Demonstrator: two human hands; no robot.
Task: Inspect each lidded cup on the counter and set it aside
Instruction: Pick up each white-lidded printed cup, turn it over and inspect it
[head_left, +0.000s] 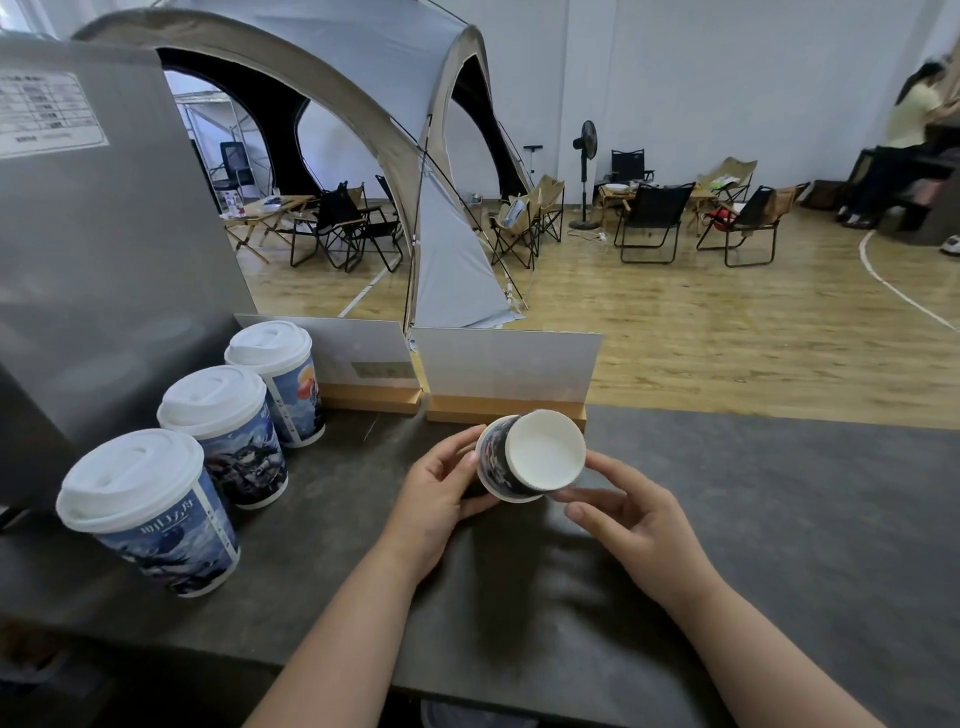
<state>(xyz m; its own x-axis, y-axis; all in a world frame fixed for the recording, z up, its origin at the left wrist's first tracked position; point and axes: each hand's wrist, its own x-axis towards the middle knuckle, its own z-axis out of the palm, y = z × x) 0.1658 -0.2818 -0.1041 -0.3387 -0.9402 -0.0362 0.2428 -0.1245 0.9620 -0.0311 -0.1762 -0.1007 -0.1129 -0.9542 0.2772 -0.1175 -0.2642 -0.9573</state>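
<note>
The dark counter (753, 519) fills the lower half of the view. A grey machine (104, 260) stands on it from nine to ten o'clock. Two white sign panels (506, 371) in wooden bases stand along its far edge at twelve o'clock.

Three lidded cups stand upright in a diagonal row at eight to nine o'clock, close beside the machine. They are the near cup (176, 545), the middle cup (228, 431) and the far cup (283, 384). Each has a blue printed wall and a white lid pressed on, so what is inside cannot be seen.

The held cup (535, 452) is above the counter near the centre. It is tipped over with its white recessed base facing the camera and its lid end turned away, out of sight.

The left hand (436, 493) curls round the cup's side from nine o'clock, thumb beneath. The right hand (628, 519) comes in from four o'clock, its curled fingertips pinching the base rim.
</note>
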